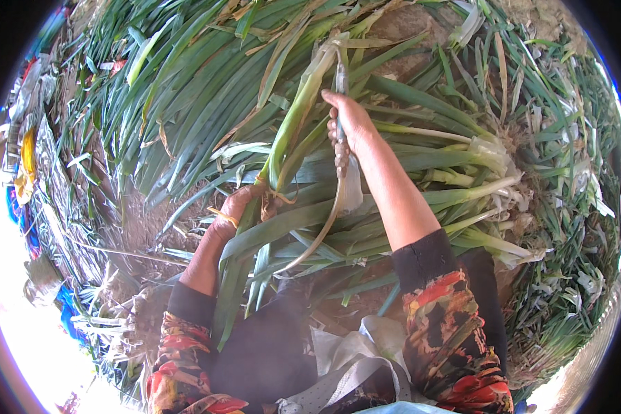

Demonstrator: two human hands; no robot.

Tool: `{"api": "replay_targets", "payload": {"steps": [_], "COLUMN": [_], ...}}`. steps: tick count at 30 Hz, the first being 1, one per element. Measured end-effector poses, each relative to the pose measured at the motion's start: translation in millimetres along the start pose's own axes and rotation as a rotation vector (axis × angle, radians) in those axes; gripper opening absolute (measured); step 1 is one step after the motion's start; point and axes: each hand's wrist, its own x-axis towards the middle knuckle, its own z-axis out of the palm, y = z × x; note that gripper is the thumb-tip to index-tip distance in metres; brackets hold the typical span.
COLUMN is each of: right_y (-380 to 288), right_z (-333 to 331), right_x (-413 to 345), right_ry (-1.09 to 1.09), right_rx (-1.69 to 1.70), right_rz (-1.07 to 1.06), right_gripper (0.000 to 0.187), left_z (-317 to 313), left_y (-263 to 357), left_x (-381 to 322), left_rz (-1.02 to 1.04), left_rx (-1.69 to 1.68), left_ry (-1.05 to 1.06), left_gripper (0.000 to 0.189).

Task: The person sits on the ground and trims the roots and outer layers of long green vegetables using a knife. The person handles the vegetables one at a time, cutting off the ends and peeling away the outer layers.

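Observation:
My left hand (pixel 246 202) is closed around the leafy part of a green onion stalk (pixel 300 106), whose pale end points away from me. Leaves from it hang down past my wrist. In my right hand (pixel 348 116) is a metal air nozzle (pixel 341 83) with a hose (pixel 327 227) curving down from its fitting towards my lap. The nozzle's tip is close to the stalk's pale end; whether they touch I cannot tell. Below the right hand, a translucent pale piece (pixel 351 189) hangs beside the hose.
Large green onions with long leaves (pixel 196 103) are heaped at the upper left. More stalks with white, rooted ends (pixel 497 191) lie to the right. Peeled leaf scraps (pixel 564 155) cover the far right. Rooted onions (pixel 119 321) lie at the lower left. Pale cloth straps (pixel 352 362) lie over my lap.

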Motion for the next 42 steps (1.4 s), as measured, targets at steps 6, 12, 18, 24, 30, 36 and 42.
{"api": "replay_targets", "payload": {"steps": [6, 12, 18, 24, 30, 36, 42], "right_y": [6.2, 69.2, 64.4, 9.2, 1.4, -6.2, -20.9], "right_z": [-14.8, -12.6, -5.4, 7.4, -26.3, -92.8, -130.0], "right_x": [-6.3, -84.2, -75.5, -25.3, -40.7, -141.6, -166.3], "right_ry": [-0.021, -0.214, -0.156, -0.044, -0.094, -0.182, -0.016], "right_rx": [-0.095, -0.124, -0.047, 0.005, 0.111, 0.107, 0.158], "right_rz": [0.067, 0.136, 0.125, -0.016, -0.142, -0.288, -0.474], "right_gripper": [0.04, 0.043, 0.039, 0.033, 0.033, 0.031, 0.034], "left_z": [4.8, -16.1, -4.3, -7.4, 19.5, 67.0, 186.1], "left_y": [-5.2, -33.0, -48.7, -28.3, 27.2, 72.5, 86.9], "left_x": [6.1, 15.8, 24.0, 12.5, -24.5, -38.9, 38.6], "left_rz": [-0.123, 0.193, 0.478, -0.141, -0.085, -0.129, 0.273], "left_rx": [-0.346, 0.145, 0.365, -0.599, -0.119, 0.472, 1.071], "left_ry": [0.016, -0.034, 0.024, -0.222, -0.338, -0.62, -0.772], "left_gripper": [0.038, 0.041, 0.042, 0.044, 0.034, 0.027, 0.038]}}
